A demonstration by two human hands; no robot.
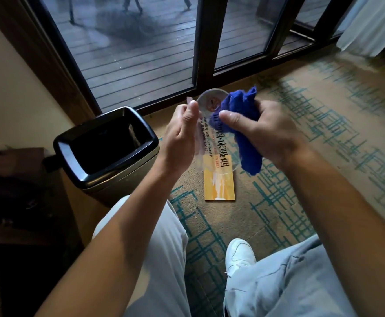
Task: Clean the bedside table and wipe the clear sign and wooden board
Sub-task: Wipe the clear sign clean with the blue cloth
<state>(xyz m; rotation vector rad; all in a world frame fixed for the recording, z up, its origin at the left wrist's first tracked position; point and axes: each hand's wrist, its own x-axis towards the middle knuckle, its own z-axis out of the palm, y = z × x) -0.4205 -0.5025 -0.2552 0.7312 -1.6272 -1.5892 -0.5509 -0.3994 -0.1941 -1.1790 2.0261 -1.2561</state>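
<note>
I hold a clear acrylic sign point(213, 154) with black printed characters up in front of me, above the carpet. My left hand point(181, 131) grips its left edge, thumb on the near face. My right hand point(262, 131) clutches a bunched blue cloth point(244, 124), which is pressed against the sign's right side and rounded top. A yellow-orange wooden board point(219, 187) lies flat on the carpet below the sign, its upper part seen through the clear plastic.
A black-rimmed metal bin point(109, 149) stands open at the left, near a dark wooden bedside table point(15, 202). Glass sliding doors point(141, 53) run along the far side. My legs and a white shoe point(239, 255) are at the bottom, on patterned carpet point(324, 133).
</note>
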